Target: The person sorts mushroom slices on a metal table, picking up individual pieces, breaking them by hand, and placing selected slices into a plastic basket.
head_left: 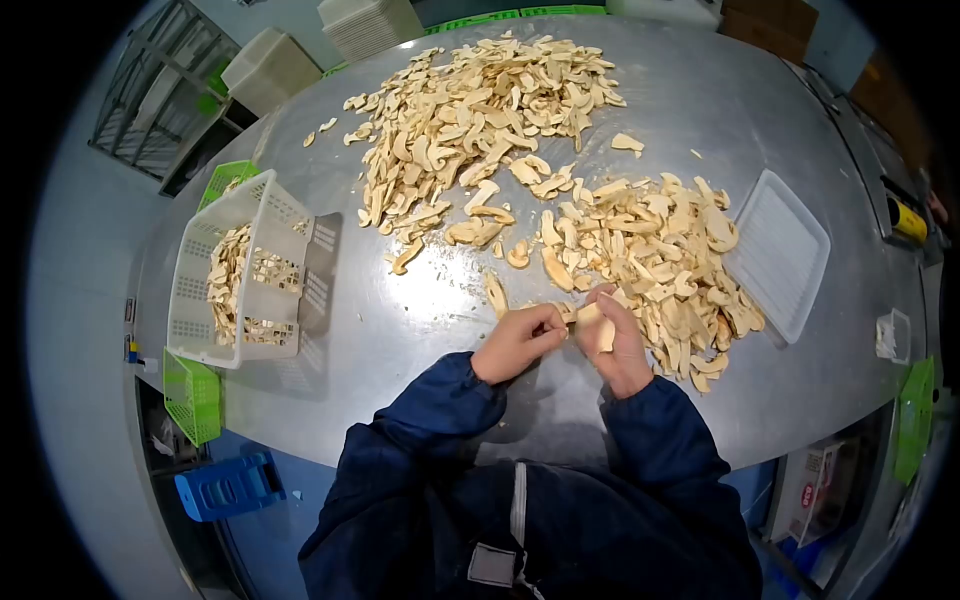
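Both hands are close together over the metal table, near its front edge. My left hand (519, 343) is closed, fingertips pinched at a small dark thing, too small to name, between the hands. A pale mushroom slice (597, 326) is held in my right hand (624, 352), between thumb and fingers. Just right of and beyond my right hand lies a pile of dried mushroom slices (660, 250). A larger pile of slices (450, 120) spreads farther back. One loose slice (495, 293) lies just beyond my left hand.
A white perforated basket (205, 290) with slices stands at the left, green baskets (192, 398) beside it. An empty white tray (780, 255) rests at the right of the metal table (390, 370). A blue stool (230, 487) is below at the left; stacked white trays (370, 28) stand behind.
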